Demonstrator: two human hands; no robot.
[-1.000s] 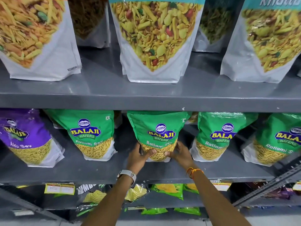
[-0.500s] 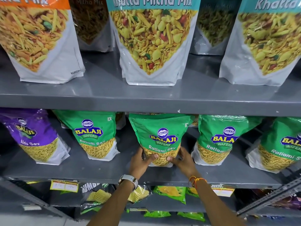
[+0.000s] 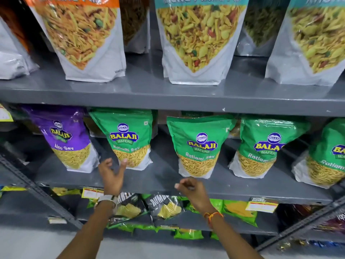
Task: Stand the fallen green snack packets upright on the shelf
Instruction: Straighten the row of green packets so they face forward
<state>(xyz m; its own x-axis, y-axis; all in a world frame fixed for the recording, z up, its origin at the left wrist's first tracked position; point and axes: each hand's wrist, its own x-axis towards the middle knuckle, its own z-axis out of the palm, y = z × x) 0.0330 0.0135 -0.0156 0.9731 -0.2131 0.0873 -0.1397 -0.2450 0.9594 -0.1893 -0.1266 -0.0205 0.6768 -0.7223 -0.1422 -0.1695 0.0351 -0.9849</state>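
Both forearms reach up from the bottom edge toward the middle grey shelf (image 3: 160, 176). The left hand (image 3: 112, 174), with a watch (image 3: 105, 200) at its wrist, is raised palm-forward with fingers spread and thumb apart, holding nothing; its fingertips sit just before the lower edge of a green Ratlami Sev packet (image 3: 128, 139) at about 11 o'clock from centre, though motion blur hides whether they touch it. The right hand (image 3: 190, 189), with orange threads (image 3: 212, 215) at its wrist, hangs at the shelf's front lip with fingers loosely curled inward, empty, just below a second green Ratlami Sev packet (image 3: 199, 146) and apart from it.

Four green packets stand upright in a row on this shelf: those two, a third (image 3: 261, 146) at 3 o'clock, and a fourth (image 3: 330, 154) cut by the right edge. A purple Aloo Sev packet (image 3: 67, 137) stands at 9 o'clock, left of the row. On the shelf above, large namkeen mix pouches (image 3: 197, 40) stand at 12 o'clock. Below, at 6 o'clock, dark and green chip bags (image 3: 164, 206) lie behind yellow price tags (image 3: 261, 206).
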